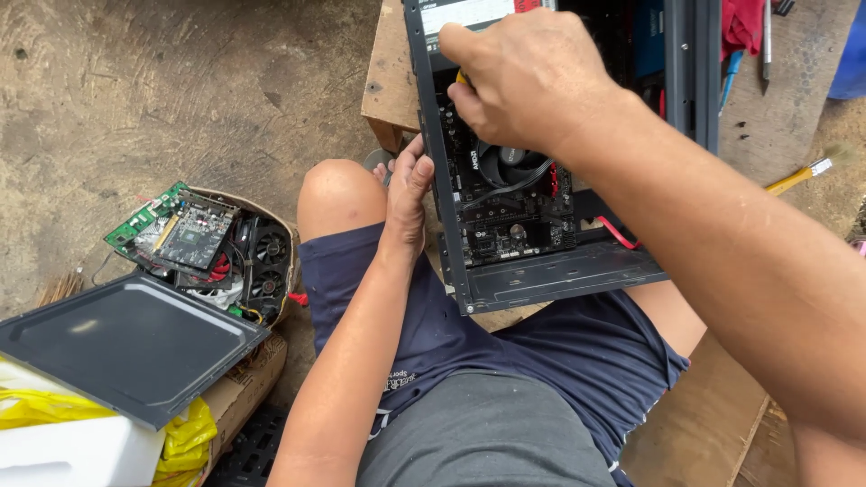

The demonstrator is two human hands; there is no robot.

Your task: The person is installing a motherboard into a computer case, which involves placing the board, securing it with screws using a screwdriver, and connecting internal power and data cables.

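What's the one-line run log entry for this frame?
right hand: holds yellow-handled tool inside open PC case | left hand: braces case edge | motherboard fan exposed | side panel lies left

- Your right hand (528,77) covers most of the yellow tool (462,78); you can't tell its tip or kind.
- The computer case (559,271) runs off the top edge.
- Your left hand (408,194) fingertips are partly hidden behind the case's edge.

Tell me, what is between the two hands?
In the head view, the black edge of the open computer case runs between the left hand and the right hand.
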